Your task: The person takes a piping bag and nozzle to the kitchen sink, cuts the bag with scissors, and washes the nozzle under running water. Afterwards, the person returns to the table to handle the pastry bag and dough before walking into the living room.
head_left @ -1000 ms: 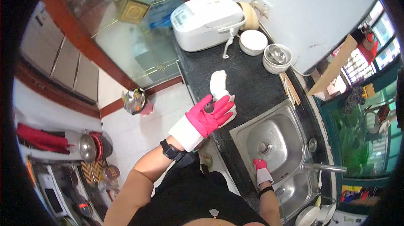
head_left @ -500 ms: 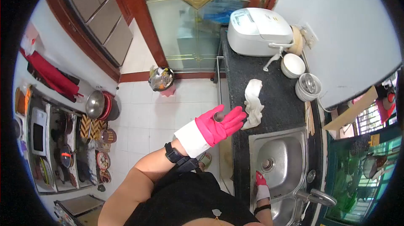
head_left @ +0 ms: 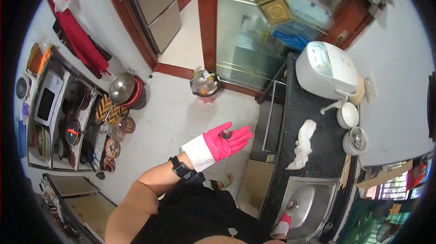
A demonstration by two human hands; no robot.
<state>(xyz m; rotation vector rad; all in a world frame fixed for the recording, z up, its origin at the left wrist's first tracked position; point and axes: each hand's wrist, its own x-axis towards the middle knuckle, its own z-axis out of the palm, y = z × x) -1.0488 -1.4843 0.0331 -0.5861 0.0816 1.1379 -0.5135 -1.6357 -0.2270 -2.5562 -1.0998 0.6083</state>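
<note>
Both hands wear pink rubber gloves with white cuffs. My left hand (head_left: 229, 144) is held palm up over the floor, left of the counter, with its fingers stretched out. A small round metal piece (head_left: 226, 134), dark inside, rests on that palm near the base of the thumb. My right hand (head_left: 284, 222) is low at the left side of the steel sink (head_left: 313, 214), close to its inner wall and below the drain (head_left: 292, 205). It is small and partly cut from view, so its grip is unclear. A crumpled white cloth (head_left: 302, 146) lies on the counter above the sink.
A white rice cooker (head_left: 324, 69) stands at the counter's far end, with white bowls (head_left: 348, 116) beside it. Chopsticks (head_left: 345, 171) lie along the wall. A lined bin (head_left: 205, 85) stands on the floor by the glass door. Shelves with pots (head_left: 68, 126) are at left.
The head view has turned left, so the counter and sink sit further right and lower. My left hand still bears the round metal piece, now farther from the counter. My right hand stays at the sink.
</note>
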